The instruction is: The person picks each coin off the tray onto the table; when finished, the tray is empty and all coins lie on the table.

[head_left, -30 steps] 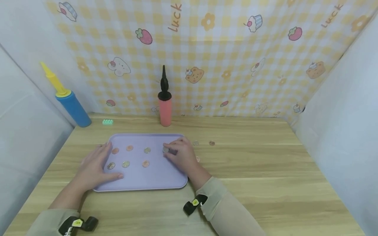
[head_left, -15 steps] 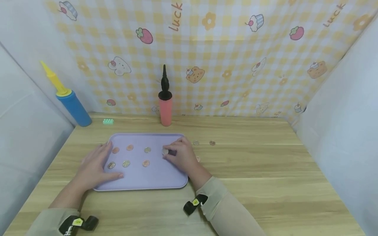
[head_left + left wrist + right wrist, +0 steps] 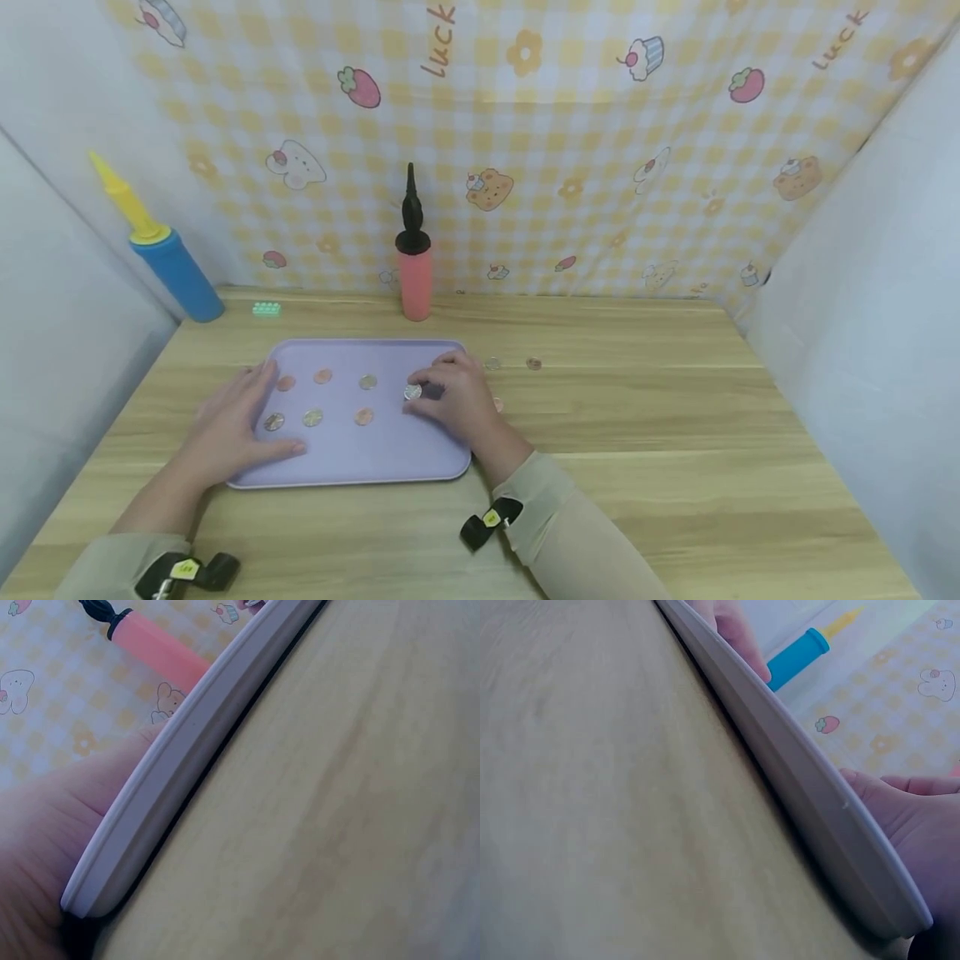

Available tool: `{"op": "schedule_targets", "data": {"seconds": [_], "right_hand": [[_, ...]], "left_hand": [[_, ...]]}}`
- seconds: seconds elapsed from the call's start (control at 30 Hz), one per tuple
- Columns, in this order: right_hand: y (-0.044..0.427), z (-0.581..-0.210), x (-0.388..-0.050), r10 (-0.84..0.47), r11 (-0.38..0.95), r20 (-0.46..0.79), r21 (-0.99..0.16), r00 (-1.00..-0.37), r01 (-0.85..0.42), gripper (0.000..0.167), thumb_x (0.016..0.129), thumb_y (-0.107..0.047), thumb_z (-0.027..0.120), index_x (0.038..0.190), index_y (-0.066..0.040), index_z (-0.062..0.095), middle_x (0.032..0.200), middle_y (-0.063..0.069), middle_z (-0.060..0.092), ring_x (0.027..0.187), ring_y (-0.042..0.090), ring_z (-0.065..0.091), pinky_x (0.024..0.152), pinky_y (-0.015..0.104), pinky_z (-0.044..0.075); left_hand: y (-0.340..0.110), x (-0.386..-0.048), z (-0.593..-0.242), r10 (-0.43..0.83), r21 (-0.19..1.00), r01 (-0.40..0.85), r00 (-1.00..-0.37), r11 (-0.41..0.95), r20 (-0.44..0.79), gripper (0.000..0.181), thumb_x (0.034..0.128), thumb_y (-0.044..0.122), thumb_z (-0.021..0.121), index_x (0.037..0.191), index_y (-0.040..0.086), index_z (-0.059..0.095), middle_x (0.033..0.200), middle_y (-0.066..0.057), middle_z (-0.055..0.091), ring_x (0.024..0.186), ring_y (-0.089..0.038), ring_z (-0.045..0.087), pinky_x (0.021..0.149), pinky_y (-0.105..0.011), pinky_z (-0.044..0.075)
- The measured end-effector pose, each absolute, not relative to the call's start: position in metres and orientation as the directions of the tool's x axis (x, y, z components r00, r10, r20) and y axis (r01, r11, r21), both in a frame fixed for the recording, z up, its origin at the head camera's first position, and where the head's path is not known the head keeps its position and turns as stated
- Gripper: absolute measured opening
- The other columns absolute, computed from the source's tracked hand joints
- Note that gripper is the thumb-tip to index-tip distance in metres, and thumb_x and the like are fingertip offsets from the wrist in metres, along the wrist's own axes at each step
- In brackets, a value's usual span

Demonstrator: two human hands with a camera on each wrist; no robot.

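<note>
Coin (image 3: pixel 412 392) is at the right part of the tray (image 3: pixel 360 460), just past the end of the far row; can't tell if it's touching down. Your right hand (image 3: pixel 456 398) pinches it between thumb and fingertips. Looks like a placing step: lay it flat, low edge first, then lift the fingers straight up so it doesn't skid. It sits slightly nearer you than the far row; I'd nudge it back if you want it in line. Six others (image 3: pixel 322 377) lie in two rows of three; don't brush them. Your left hand (image 3: pixel 225 421) is spread on the tray's left side, not clenched; light pressure should do. Loose coins (image 3: pixel 533 364) sit on the tabletop (image 3: pixel 675 417), right of the tray; mind your wrist by the nearest.
</note>
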State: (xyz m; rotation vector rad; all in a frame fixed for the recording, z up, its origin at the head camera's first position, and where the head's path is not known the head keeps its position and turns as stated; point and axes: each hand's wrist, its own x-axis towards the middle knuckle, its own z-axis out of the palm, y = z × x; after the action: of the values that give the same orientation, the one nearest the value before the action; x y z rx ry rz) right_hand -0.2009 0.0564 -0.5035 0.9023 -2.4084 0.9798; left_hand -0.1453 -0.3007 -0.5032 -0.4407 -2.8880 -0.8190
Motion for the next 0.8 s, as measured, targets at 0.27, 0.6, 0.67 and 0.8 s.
{"op": "schedule_targets", "data": {"seconds": [0.27,0.6,0.67,0.8], "right_hand": [[0.058,-0.504,-0.2,-0.431,0.534,0.569,-0.466,-0.701,-0.706,0.035,0.069,-0.029,0.103,0.097,-0.017,0.085,0.1,-0.006,0.082,0.105,0.018,0.065,0.1,0.037,0.047],[0.064,-0.506,-0.193,-0.39,0.554,0.566,-0.486,-0.726,-0.676,0.035,0.068,-0.031,0.103,0.096,-0.017,0.086,0.093,-0.007,0.081,0.099,0.015,0.066,0.102,0.042,0.046],[0.068,-0.506,-0.191,-0.388,0.544,0.587,-0.477,-0.711,-0.69,0.036,0.068,-0.03,0.104,0.095,-0.016,0.085,0.093,-0.007,0.081,0.098,0.015,0.066,0.1,0.042,0.047],[0.079,-0.505,-0.187,-0.387,0.532,0.619,-0.456,-0.684,-0.714,0.035,0.067,-0.028,0.104,0.094,-0.017,0.085,0.095,-0.007,0.081,0.098,0.016,0.066,0.098,0.048,0.044]], "left_hand": [[-0.301,-0.147,-0.504,0.242,0.482,0.3,-0.954,0.823,0.179,0.138,0.0695,0.054,0.097,0.168,-0.004,0.019,0.167,-0.036,0.026,0.151,-0.063,0.022,0.11,-0.086,0.013],[-0.303,-0.145,-0.506,0.244,0.491,0.293,-0.956,0.82,0.164,0.138,0.071,0.057,0.096,0.167,-0.005,0.019,0.167,-0.037,0.025,0.151,-0.063,0.02,0.113,-0.084,0.01],[-0.303,-0.146,-0.506,0.244,0.484,0.296,-0.955,0.824,0.169,0.137,0.0704,0.057,0.096,0.167,-0.005,0.02,0.167,-0.037,0.026,0.15,-0.063,0.022,0.111,-0.085,0.013],[-0.303,-0.146,-0.504,0.245,0.477,0.299,-0.954,0.826,0.175,0.138,0.0694,0.056,0.096,0.167,-0.005,0.021,0.166,-0.038,0.028,0.149,-0.064,0.024,0.108,-0.087,0.015]]}}
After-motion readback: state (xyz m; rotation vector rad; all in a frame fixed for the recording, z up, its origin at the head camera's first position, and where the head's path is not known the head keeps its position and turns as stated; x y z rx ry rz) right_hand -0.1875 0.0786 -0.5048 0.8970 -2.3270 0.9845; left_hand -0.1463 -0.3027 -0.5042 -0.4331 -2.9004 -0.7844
